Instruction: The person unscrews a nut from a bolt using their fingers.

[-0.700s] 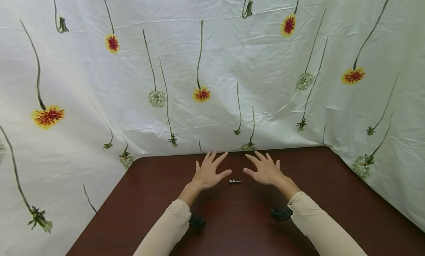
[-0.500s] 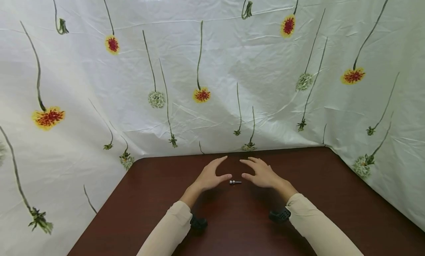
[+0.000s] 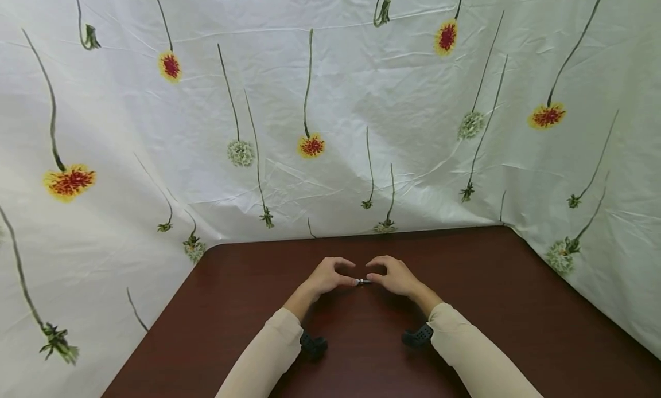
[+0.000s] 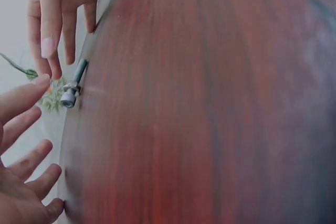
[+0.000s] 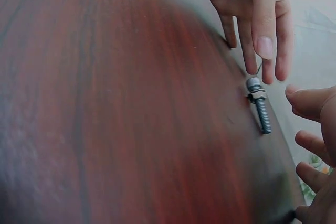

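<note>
A small socket-head bolt (image 3: 364, 281) with a nut (image 5: 257, 96) threaded on near its head lies on the dark red-brown table (image 3: 361, 363). My left hand (image 3: 328, 276) is by the head end, thumb tip close to it. On the other side, my right hand (image 3: 396, 276) has its thumb near the threaded end. Both hands arch with fingers bent loosely and hold nothing. In the wrist views, gaps show between the fingertips and the bolt (image 4: 74, 83); the head view partly hides the bolt's ends behind the thumbs.
A white cloth (image 3: 330, 197) printed with flowers hangs behind and at both sides of the table. Dark devices are strapped at the left wrist (image 3: 313, 345) and the right wrist (image 3: 417, 336).
Both hands have come down and inward toward the bolt. Their spread fingers have bent into arches, and the thumbs have closed in on the bolt's two ends. The bolt lies still.
</note>
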`<move>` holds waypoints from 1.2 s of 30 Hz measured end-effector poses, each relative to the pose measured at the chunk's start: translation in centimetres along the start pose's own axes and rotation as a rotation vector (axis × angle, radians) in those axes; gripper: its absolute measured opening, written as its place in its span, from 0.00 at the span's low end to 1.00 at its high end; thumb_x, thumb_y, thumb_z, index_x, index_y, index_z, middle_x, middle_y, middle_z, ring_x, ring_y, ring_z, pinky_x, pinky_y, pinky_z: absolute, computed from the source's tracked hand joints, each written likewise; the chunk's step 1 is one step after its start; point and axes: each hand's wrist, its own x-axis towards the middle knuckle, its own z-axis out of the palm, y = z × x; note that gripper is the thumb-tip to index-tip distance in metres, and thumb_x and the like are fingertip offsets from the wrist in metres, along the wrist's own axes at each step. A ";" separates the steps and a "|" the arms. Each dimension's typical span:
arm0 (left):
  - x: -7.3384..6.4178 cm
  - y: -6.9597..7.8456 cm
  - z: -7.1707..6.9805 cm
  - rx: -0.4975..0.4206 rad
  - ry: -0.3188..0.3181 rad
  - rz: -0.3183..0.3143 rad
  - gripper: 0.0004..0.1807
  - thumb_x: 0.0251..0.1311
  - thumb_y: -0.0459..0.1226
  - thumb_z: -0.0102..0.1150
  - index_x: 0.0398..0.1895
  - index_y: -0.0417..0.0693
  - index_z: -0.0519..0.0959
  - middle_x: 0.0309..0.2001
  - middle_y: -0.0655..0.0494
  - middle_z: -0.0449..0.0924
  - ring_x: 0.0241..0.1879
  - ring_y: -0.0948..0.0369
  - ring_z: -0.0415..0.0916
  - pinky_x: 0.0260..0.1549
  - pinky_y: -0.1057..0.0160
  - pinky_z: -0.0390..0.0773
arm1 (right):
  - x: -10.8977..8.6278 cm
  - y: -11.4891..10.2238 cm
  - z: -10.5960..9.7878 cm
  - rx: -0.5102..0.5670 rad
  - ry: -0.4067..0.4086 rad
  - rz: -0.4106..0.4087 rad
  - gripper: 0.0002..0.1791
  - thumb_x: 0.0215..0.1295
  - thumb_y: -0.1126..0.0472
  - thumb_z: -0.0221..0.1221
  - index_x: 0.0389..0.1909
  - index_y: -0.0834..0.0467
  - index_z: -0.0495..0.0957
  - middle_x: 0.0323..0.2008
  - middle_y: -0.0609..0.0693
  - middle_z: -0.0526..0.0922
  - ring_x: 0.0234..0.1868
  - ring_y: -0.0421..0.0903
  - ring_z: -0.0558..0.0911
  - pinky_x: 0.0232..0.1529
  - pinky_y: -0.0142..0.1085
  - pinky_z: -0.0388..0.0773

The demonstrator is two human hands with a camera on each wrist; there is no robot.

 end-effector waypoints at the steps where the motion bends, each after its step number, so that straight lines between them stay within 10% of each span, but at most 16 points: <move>1: 0.1 0.0 0.1 -0.002 -0.004 -0.012 0.25 0.57 0.39 0.78 0.58 0.43 0.84 0.66 0.44 0.75 0.69 0.42 0.66 0.62 0.40 0.68 | 0.0 0.0 0.2 0.005 0.001 0.005 0.15 0.71 0.60 0.67 0.55 0.59 0.85 0.62 0.59 0.79 0.66 0.61 0.74 0.64 0.59 0.68; 18: 0.6 0.9 1.4 0.133 0.057 -0.078 0.04 0.58 0.35 0.77 0.34 0.47 0.90 0.44 0.54 0.83 0.43 0.55 0.77 0.42 0.52 0.78 | 0.3 0.6 1.7 -0.048 0.042 0.018 0.05 0.66 0.69 0.69 0.32 0.56 0.84 0.58 0.64 0.80 0.64 0.63 0.75 0.64 0.58 0.68; 36: 0.8 1.0 1.9 0.119 0.121 -0.096 0.02 0.63 0.37 0.73 0.34 0.49 0.89 0.49 0.52 0.82 0.54 0.48 0.75 0.55 0.41 0.70 | 0.5 0.2 1.2 -0.015 0.082 0.033 0.05 0.68 0.69 0.67 0.32 0.58 0.85 0.58 0.64 0.80 0.63 0.65 0.75 0.64 0.59 0.68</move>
